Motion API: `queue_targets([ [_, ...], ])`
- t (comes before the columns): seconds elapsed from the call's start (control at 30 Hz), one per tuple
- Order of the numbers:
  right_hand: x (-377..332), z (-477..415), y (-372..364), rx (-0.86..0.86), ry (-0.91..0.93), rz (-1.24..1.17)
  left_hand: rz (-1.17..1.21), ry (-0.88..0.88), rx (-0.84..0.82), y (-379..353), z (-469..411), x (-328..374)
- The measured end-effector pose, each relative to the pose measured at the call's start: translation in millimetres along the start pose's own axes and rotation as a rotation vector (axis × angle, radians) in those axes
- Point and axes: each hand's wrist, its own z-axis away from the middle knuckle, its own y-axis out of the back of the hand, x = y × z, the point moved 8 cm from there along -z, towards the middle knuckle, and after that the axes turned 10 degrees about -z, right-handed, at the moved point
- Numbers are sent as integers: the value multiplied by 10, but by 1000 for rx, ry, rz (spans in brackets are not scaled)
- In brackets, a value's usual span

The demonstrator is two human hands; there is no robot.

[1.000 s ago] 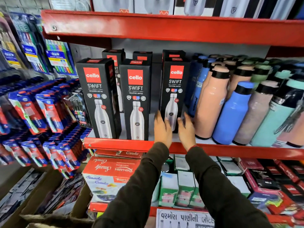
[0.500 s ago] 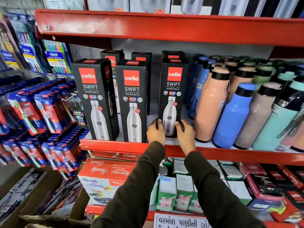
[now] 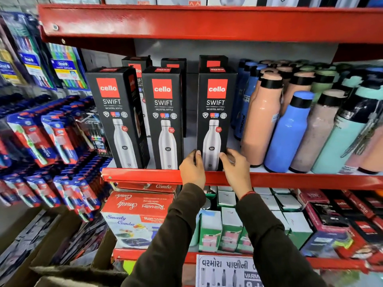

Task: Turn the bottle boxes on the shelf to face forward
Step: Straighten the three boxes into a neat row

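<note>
Three black "cello SWIFT" bottle boxes stand in a front row on the red shelf. The left box is turned slightly, showing its right side. The middle box and the right box show their fronts. My left hand grips the lower left edge of the right box. My right hand holds its lower right edge. More black boxes stand behind the row, mostly hidden.
Peach, blue, pink and mint bottles crowd the shelf just right of the right box. Toothbrush packs hang at the left. A red shelf runs overhead. Combo boxes and small green-white cartons fill the shelf below.
Both hands closed on the base of the right box and drew it forward to the shelf's front edge, in line with the other two boxes.
</note>
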Motion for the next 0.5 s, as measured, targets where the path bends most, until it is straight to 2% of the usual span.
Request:
queue_targets([
  [0.27, -86, 103, 41, -3, -10, 65, -9, -12, -12, 90, 98, 49],
  [0.5, -132, 132, 138, 12, -11, 89, -47, -17, -108, 125, 160, 95],
])
